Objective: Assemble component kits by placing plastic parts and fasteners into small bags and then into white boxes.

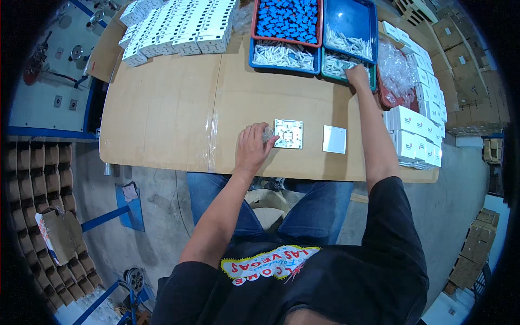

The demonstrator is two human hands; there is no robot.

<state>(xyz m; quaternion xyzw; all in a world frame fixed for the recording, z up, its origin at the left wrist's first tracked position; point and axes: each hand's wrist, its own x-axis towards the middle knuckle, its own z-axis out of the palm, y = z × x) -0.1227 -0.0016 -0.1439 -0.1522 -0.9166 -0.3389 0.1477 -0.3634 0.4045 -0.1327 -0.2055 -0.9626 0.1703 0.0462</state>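
Note:
My left hand rests on the cardboard-covered table, its fingers curled round a clear, round plastic piece. Just right of it lies a square white frame with cutouts and fittings in its middle, and my left thumb is close to its edge. A plain, flat white square plate lies farther right. My right arm stretches forward, and my right hand dips into a green tray of small white slim parts. Its fingers are bent together; what they pinch is too small to make out.
Beside the green tray stand a blue tray of white parts, a red tray of blue pieces and another blue tray. White boxes are stacked back left and right. Clear plastic bags lie near the right stack.

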